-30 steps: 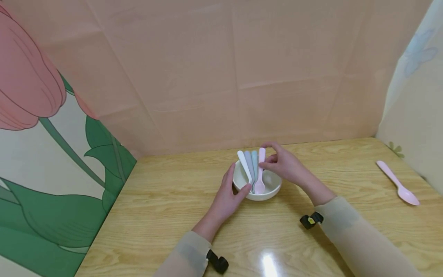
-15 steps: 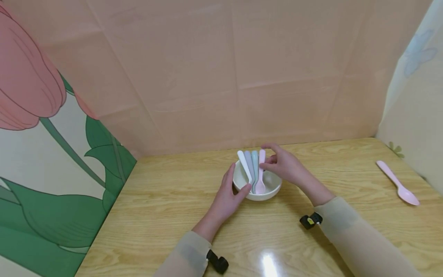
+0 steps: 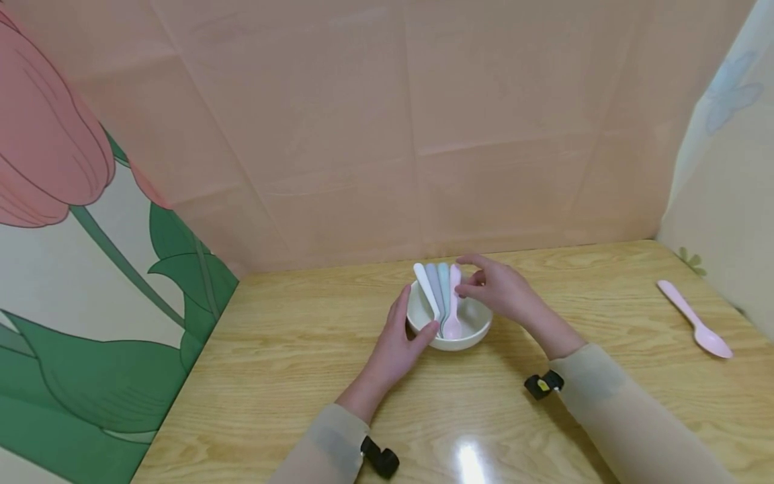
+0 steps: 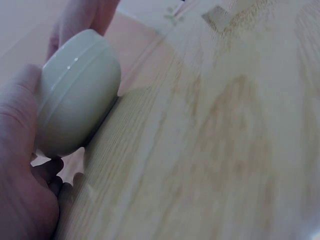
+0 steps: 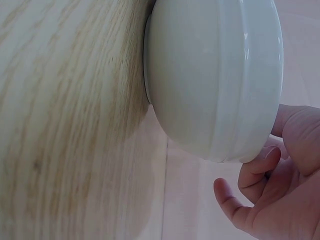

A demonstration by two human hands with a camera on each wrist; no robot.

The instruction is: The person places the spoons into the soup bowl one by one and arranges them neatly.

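A white bowl (image 3: 455, 344) stands on the wooden table, with several spoons leaning in it, handles up. From left to right their handles are white (image 3: 426, 288), grey-blue (image 3: 433, 277), teal (image 3: 444, 282) and pink. My left hand (image 3: 400, 344) grips the bowl's left side, thumb at the near rim and fingers round the outside wall. At the far right rim is my right hand (image 3: 498, 288), thumb and index finger apart beside the pink spoon (image 3: 452, 316). Its thumb tip lies at that handle's right edge. Both wrist views show the bowl's outer wall; the spoons are hidden there.
Another pink spoon (image 3: 695, 319) lies on the table (image 3: 272, 376) at the right. A plain pinkish cloth (image 3: 338, 148) hangs along the table's back edge. Flower-printed cloth (image 3: 121, 376) borders the left side, and a pale printed sheet (image 3: 725, 222) borders the right.
The pink spoon in the bowl has shifted slightly left, closer to the teal one. My right thumb has drawn back a little from its handle. My left hand and the bowl stay put.
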